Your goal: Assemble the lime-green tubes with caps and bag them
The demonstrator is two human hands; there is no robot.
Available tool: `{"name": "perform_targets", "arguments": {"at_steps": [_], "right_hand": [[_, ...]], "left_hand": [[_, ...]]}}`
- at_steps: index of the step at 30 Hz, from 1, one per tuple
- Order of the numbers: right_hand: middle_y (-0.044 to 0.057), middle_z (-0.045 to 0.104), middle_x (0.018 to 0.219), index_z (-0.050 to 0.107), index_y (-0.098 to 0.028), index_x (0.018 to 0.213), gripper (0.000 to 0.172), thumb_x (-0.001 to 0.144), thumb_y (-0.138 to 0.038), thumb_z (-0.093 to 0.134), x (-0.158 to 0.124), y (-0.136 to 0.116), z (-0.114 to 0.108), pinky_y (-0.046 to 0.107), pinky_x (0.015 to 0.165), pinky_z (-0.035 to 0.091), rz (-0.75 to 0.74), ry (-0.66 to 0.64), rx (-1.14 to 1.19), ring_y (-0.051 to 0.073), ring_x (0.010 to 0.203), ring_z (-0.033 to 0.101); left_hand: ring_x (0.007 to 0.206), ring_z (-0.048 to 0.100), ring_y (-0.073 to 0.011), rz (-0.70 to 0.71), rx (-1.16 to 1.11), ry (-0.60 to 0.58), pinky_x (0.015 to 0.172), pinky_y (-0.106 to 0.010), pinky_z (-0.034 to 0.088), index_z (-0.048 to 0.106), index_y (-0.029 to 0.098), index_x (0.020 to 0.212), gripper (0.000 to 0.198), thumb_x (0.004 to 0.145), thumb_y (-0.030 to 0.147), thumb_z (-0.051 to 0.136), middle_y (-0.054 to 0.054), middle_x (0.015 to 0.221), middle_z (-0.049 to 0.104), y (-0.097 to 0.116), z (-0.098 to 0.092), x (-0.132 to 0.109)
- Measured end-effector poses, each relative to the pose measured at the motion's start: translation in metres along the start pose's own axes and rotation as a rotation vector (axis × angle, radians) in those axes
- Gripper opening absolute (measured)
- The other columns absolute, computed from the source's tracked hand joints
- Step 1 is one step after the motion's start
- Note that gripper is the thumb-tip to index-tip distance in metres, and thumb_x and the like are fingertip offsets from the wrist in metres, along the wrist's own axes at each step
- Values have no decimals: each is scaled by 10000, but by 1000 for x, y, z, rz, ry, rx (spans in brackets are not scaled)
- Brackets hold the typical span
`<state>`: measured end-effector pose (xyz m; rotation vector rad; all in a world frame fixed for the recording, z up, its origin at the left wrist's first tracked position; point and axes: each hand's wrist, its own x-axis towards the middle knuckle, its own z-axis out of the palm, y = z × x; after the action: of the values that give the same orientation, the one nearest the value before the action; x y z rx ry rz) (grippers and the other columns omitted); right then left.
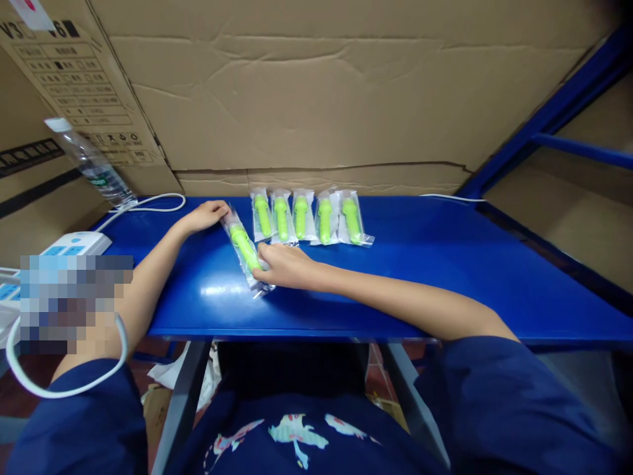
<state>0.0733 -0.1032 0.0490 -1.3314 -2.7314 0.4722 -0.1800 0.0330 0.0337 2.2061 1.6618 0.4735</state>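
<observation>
A bright green, tube-shaped item in a clear plastic bag lies slanted on the blue table, between both hands. My left hand pinches the bag's far upper end. At its lower end, my right hand grips the bag and the green body between thumb and fingers. Just beyond my right hand, several like green items in clear bags lie side by side in a row near the back of the table. What exactly the green items are I cannot tell.
Large cardboard boxes wall off the back. A tilted water bottle leans at the left, near a white power strip and its cable. A blue metal frame rises on the right. The blue table's front edge meets my body.
</observation>
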Motion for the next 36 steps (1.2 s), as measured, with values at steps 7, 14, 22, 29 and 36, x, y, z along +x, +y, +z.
{"name": "perform_targets", "arguments": {"at_steps": [7, 14, 22, 29, 36], "right_hand": [[99, 657, 924, 523, -166, 1110, 181, 954, -259, 518, -26, 41, 0, 290, 633, 330, 11, 119, 70, 205, 776, 578], [55, 622, 822, 512, -191, 936, 80, 870, -201, 554, -21, 84, -11, 320, 696, 384, -29, 330, 214, 217, 769, 571], [55, 661, 857, 593, -190, 955, 157, 818, -264, 613, -17, 123, -31, 321, 651, 447, -69, 399, 363, 186, 709, 567], [22, 639, 766, 654, -177, 879, 181, 741, -248, 746, -51, 180, -74, 299, 637, 445, 76, 291, 401, 167, 683, 567], [54, 652, 700, 673, -106, 930, 85, 850, -104, 700, -128, 262, -116, 357, 670, 419, 609, 389, 589, 62, 591, 560]], "left_hand": [[937, 694, -244, 33, -186, -334, 832, -355, 545, 748, 253, 1221, 550, 769, 525, 591, -91, 1152, 762, -14, -26, -19], [1151, 675, -292, 158, -312, -309, 979, -373, 525, 688, 251, 1330, 718, 705, 599, 755, -90, 1224, 745, -5, -20, -17], [1078, 707, -311, 104, -394, -59, 984, -420, 548, 790, 181, 1119, 685, 561, 573, 860, -115, 1132, 772, 6, -24, -19], [840, 718, -222, -35, -551, 76, 831, -330, 583, 809, 167, 1022, 527, 601, 473, 892, -95, 909, 780, -31, -36, -21], [617, 602, -86, -302, -832, 184, 646, -197, 548, 763, 102, 915, 77, 854, 148, 758, -33, 727, 723, -69, -38, -16]]}}
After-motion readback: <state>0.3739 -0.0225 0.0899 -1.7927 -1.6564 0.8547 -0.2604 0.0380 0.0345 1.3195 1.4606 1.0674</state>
